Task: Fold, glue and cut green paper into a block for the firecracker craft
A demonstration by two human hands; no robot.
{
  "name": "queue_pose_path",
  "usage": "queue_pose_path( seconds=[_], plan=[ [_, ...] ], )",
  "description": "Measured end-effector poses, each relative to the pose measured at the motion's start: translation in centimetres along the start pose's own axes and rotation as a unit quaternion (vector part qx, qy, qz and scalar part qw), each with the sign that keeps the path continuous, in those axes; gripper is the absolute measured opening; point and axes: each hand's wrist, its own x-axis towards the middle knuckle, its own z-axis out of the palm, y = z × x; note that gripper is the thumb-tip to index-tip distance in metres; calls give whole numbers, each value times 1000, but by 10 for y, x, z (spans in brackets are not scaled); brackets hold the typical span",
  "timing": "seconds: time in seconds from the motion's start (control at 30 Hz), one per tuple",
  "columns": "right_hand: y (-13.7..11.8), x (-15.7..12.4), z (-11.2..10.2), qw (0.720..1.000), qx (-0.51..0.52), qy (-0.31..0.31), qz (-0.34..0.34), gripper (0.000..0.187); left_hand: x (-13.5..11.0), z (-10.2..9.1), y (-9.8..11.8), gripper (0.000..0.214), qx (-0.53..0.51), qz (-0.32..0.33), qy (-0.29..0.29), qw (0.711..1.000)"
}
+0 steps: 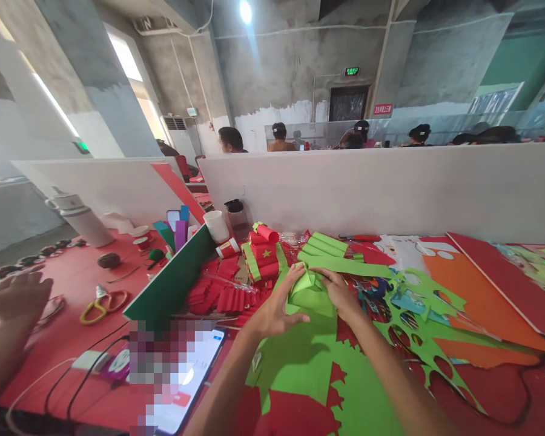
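Observation:
Folded light-green paper [306,284] is held between my two hands above the middle of the table. My left hand [279,312] grips its left side with the fingers, while the thumb sticks out to the right below. On the far right edge, the fingers of my right hand [340,293] press against the same paper. Beneath both hands lies a flat green sheet [300,369] with cut edges. Just beyond stands a bundle of red paper rolls [264,254] with green bands and a star. Rolled green strips [324,245] lie behind my right hand.
Cut-out green scraps [429,351] and orange sheets [472,303] cover the right side. Folded red paper pieces [229,297] lie left of centre. A dark green divider [168,278], a phone [191,375] and scissors [104,303] are on the left, near another person's hand [18,293].

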Motion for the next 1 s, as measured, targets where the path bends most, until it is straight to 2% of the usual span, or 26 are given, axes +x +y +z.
queue_pose_path(
  seconds=[0.13,0.2,0.27,0.33,0.43,0.53,0.6,0.7,0.87,1.0],
  plan=[
    [4,-5,-3,983,128,-63,116,37,2,-13,2,79,56,26,-58,996],
    [0,-7,-5,977,129,-107,134,39,2,-13,-2,68,70,49,-63,994],
    [-5,-9,-7,983,74,-127,112,40,0,-9,-7,60,78,64,-55,993],
    [-9,-11,-7,993,-6,-112,46,39,-5,-2,-13,53,86,63,-47,993],
    [-7,-19,-6,992,-80,-87,-47,41,-18,9,-18,52,89,30,-55,994],
    [3,-27,-2,988,-116,-81,-64,43,-34,16,-19,72,61,-20,-73,995],
    [9,-30,0,984,-145,-78,-73,42,-40,20,-19,63,28,-44,-71,996],
    [16,-31,3,976,-178,-72,-101,43,-37,27,-22,50,-19,-63,-26,997],
    [25,-29,7,972,-194,-40,-124,43,-16,51,-37,50,-58,-114,135,982],
    [30,-28,8,971,-200,-30,-126,42,-1,62,-42,38,-82,-153,174,969]
  ],
)
